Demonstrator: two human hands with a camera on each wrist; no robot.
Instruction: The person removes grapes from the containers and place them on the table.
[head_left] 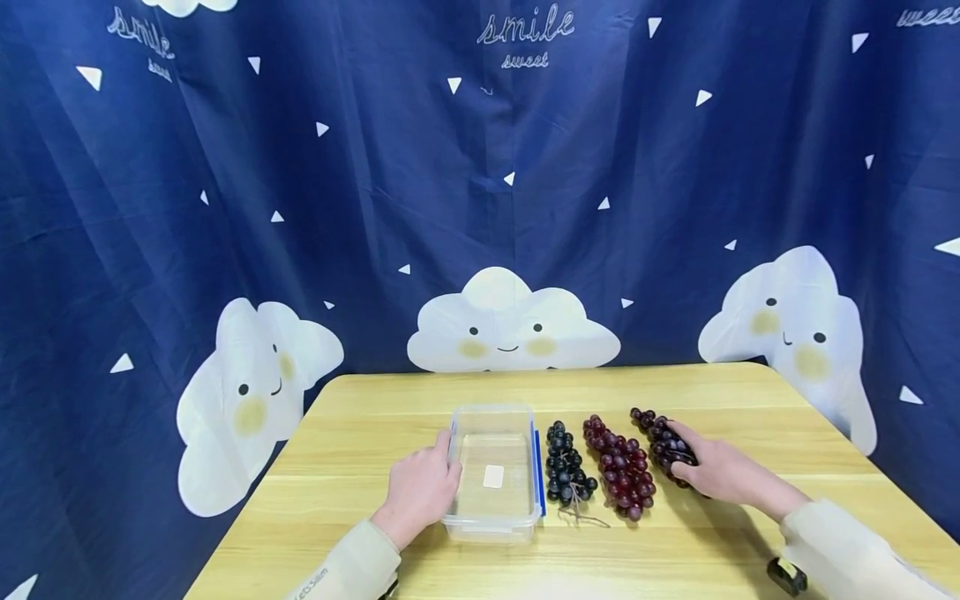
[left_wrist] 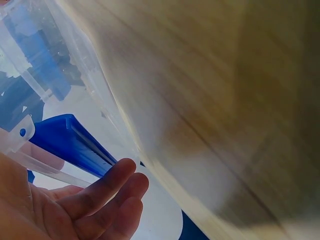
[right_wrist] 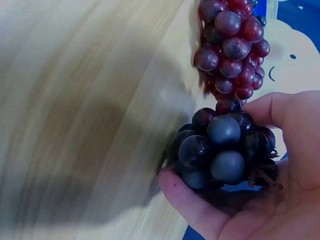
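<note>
A clear plastic container stands uncovered on the table, a white label on its floor. My left hand holds its left side; in the left wrist view, curled fingers lie by a blue flap on that side. My right hand grips a bunch of dark purple grapes, thumb and fingers around it; its narrow end pokes out past the fingers in the head view. To its left lies a bunch of red grapes. A bunch of black grapes with a bare stem lies between that and the container.
The wooden table has rounded back corners. Behind it hangs a dark blue curtain with white clouds and triangles. A blue strip runs along the container's right side. A small black device shows beneath the right sleeve.
</note>
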